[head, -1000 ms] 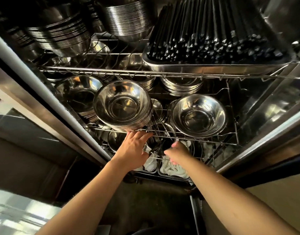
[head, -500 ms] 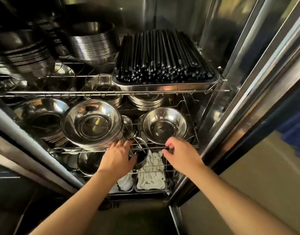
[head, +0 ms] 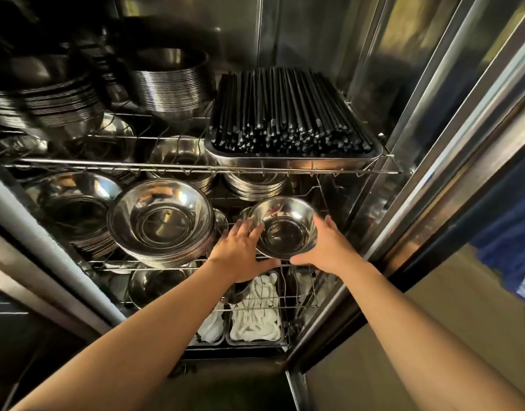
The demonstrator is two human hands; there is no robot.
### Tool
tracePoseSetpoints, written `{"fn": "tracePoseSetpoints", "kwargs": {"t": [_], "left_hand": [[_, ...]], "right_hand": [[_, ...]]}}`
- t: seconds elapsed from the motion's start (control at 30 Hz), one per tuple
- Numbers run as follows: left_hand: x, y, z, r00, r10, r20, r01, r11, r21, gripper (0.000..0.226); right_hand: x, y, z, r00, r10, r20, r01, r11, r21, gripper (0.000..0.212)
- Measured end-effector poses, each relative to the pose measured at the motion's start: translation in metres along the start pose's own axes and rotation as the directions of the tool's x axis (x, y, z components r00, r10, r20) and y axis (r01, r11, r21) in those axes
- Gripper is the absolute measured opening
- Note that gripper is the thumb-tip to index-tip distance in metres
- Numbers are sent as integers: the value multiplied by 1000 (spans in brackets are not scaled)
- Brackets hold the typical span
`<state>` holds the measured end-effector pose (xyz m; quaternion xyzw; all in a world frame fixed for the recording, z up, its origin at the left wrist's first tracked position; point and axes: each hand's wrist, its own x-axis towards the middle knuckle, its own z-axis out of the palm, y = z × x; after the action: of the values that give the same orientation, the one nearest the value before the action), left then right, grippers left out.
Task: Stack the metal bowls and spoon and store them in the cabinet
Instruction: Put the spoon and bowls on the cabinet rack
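Observation:
A small metal bowl (head: 286, 226) sits tilted at the right front of the cabinet's middle wire shelf (head: 113, 261). My left hand (head: 240, 250) cups its left side and my right hand (head: 325, 246) cups its right side; both touch the bowl. Left of it a tall stack of larger metal bowls (head: 160, 222) leans toward me, with another stack (head: 74, 209) further left. I see no spoon in view.
The top shelf holds a steel tray of black chopsticks (head: 288, 114) and stacks of metal dishes (head: 169, 81). Trays of white cloths (head: 255, 312) and a bowl (head: 154, 284) lie on the bottom shelf. The cabinet's steel door frame (head: 427, 161) stands close on the right.
Both hands have risen from the shelf's front wire and closed around the small bowl on the right. The camera has pulled back and tilted, showing more of the cabinet.

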<state>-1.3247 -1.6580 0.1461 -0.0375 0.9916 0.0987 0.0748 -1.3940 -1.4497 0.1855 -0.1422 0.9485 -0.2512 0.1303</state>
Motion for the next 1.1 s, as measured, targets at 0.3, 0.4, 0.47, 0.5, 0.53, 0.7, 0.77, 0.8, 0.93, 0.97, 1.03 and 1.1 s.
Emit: {"fn": "tracePoseSetpoints", "kwargs": {"t": [0.3, 0.4, 0.47, 0.5, 0.53, 0.7, 0.77, 0.8, 0.93, 0.97, 1.03, 1.1], "left_hand": [[-1, -5, 4, 1000, 0, -25, -1, 1000, -4, 100], [-6, -6, 4, 1000, -2, -32, 2, 1000, -7, 95], [-10, -8, 6, 1000, -11, -27, 11, 1000, -12, 91], [-12, -9, 6, 1000, -19, -19, 19, 1000, -17, 90], [-14, -10, 7, 1000, -27, -13, 27, 999, -21, 89], [-26, -16, 6, 999, -25, -38, 25, 999, -21, 83], [-31, -19, 4, 999, -25, -43, 24, 999, -28, 80], [-34, -20, 4, 998, -30, -48, 29, 999, -34, 79], [-44, -20, 4, 995, -32, -91, 28, 999, -45, 71], [-46, -19, 4, 994, -31, -102, 26, 998, -49, 68], [-49, -17, 5, 992, -35, -119, 28, 998, -64, 65], [-51, -17, 4, 990, -43, -138, 31, 996, -84, 64]], "right_hand": [[4, 3, 7, 999, -19, 29, 21, 998, -67, 135], [2, 0, 8, 999, -28, 33, 30, 997, -76, 129], [0, -2, 9, 998, -56, 34, 58, 996, -67, 122], [-2, -3, 10, 997, -76, 33, 77, 995, -57, 118], [-3, -4, 12, 995, -92, 34, 94, 994, -49, 114], [-4, -9, 21, 992, -114, 50, 116, 992, -42, 103], [-5, -12, 24, 991, -125, 50, 126, 991, -34, 103], [-5, -14, 26, 990, -133, 47, 135, 990, -35, 105], [-7, -23, 32, 989, -145, 37, 148, 986, -80, 111], [-7, -25, 33, 989, -141, 36, 144, 986, -84, 111], [-7, -28, 35, 990, -140, 33, 142, 986, -84, 109], [-8, -30, 36, 989, -143, 33, 146, 985, -88, 107]]}}
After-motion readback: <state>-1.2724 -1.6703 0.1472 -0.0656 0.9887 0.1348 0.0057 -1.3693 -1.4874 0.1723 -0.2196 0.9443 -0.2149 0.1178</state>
